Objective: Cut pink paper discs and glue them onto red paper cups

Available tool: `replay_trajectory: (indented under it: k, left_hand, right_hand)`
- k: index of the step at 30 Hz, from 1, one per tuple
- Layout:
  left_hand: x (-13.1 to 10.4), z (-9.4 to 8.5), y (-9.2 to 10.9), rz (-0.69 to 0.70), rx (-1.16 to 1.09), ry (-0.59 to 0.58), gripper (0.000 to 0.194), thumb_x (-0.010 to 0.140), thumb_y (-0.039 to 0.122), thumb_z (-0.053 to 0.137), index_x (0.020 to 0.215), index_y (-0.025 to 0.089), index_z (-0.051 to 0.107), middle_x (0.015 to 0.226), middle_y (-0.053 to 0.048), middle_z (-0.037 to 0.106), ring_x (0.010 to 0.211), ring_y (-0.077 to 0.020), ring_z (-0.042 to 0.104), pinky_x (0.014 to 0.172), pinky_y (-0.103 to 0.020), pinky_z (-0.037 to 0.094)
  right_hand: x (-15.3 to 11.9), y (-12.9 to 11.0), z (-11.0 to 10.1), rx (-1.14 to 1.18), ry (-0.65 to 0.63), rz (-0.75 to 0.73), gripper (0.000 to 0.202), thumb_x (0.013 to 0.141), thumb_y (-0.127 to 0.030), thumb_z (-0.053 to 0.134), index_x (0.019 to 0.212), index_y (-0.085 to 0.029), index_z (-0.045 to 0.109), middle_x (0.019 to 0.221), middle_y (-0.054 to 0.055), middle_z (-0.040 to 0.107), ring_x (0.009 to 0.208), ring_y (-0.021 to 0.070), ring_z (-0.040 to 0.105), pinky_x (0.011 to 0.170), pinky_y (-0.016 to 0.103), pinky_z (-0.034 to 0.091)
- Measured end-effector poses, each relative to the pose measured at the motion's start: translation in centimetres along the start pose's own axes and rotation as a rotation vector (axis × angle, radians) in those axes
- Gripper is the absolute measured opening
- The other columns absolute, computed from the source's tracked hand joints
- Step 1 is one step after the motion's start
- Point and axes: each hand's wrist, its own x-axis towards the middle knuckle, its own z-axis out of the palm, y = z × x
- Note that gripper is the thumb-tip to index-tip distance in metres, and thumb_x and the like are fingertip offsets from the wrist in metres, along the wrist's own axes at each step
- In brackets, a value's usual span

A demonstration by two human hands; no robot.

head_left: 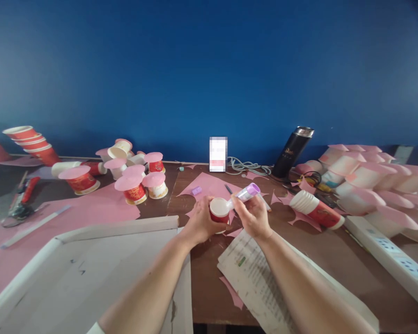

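Observation:
My left hand [202, 221] wraps around a red paper cup [219, 214] standing near the middle of the table, its pale round end facing up. In my right hand [253, 216] is a clear glue bottle [244, 193] with a purple end. The bottle slants down to the left, its whitish tip at the cup's rim; I cannot tell whether it touches. Behind the cup lie a pink paper sheet [212, 182], a small purple sharpener-like block [196, 190] and a dark pen [228, 189].
Cups topped with pink paper [134, 185] stand left, with stacked red cups [35, 144] beyond. Many more pink-topped cups [379, 185] crowd the right. Around are a black flask [290, 153], a fallen cup stack [316, 209], a power strip [392, 253], printed sheets [251, 266] and white cardboard [118, 260].

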Motion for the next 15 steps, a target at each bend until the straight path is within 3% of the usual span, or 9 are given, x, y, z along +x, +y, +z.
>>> replay_trajectory:
  k: [3, 8, 10, 12, 15]
  left_hand:
    - [0.1, 0.0, 0.3, 0.014, 0.023, -0.011, 0.057, 0.059, 0.042, 0.075, 0.106, 0.021, 0.053, 0.109, -0.008, 0.058, 0.105, -0.0289, 0.053, 0.090, -0.042, 0.043]
    - [0.3, -0.8, 0.3, 0.104, -0.028, -0.068, 0.053, 0.063, 0.036, 0.074, 0.110, 0.020, 0.055, 0.110, -0.007, 0.061, 0.103, -0.0268, 0.056, 0.089, -0.039, 0.043]
    - [0.3, -1.1, 0.2, 0.128, -0.064, -0.129, 0.061, 0.064, 0.036, 0.074, 0.119, 0.021, 0.052, 0.116, -0.008, 0.060, 0.108, -0.0271, 0.055, 0.094, -0.040, 0.041]
    - [0.2, -1.1, 0.0, 0.100, -0.084, -0.151, 0.081, 0.061, 0.039, 0.076, 0.132, 0.020, 0.041, 0.129, -0.011, 0.052, 0.120, -0.0296, 0.048, 0.100, -0.042, 0.036]
    - [0.0, -0.7, -0.2, 0.026, -0.081, -0.094, 0.100, 0.053, 0.044, 0.080, 0.137, 0.020, 0.031, 0.140, -0.014, 0.039, 0.130, -0.0326, 0.035, 0.104, -0.045, 0.032]
  right_hand:
    - [0.0, 0.1, 0.1, -0.119, -0.018, -0.018, 0.019, 0.082, -0.035, 0.057, 0.073, -0.018, 0.061, 0.064, 0.001, 0.061, 0.059, 0.0153, 0.056, 0.058, 0.026, 0.043]
    - [0.5, 1.0, 0.2, -0.247, 0.027, 0.074, 0.025, 0.079, -0.041, 0.059, 0.067, -0.019, 0.056, 0.057, -0.001, 0.057, 0.052, 0.0143, 0.052, 0.052, 0.025, 0.040]
    - [0.6, 1.3, 0.2, -0.233, 0.045, 0.107, 0.025, 0.078, -0.042, 0.060, 0.069, -0.018, 0.058, 0.060, 0.001, 0.060, 0.055, 0.0151, 0.054, 0.054, 0.026, 0.041]
    - [0.6, 1.3, 0.3, -0.144, 0.077, 0.141, 0.026, 0.080, -0.042, 0.059, 0.072, -0.017, 0.060, 0.064, 0.003, 0.064, 0.059, 0.0162, 0.057, 0.057, 0.026, 0.043]
    - [0.4, 0.9, 0.3, -0.006, 0.128, 0.150, 0.026, 0.081, -0.042, 0.058, 0.076, -0.017, 0.062, 0.066, 0.003, 0.065, 0.061, 0.0166, 0.059, 0.059, 0.027, 0.045]
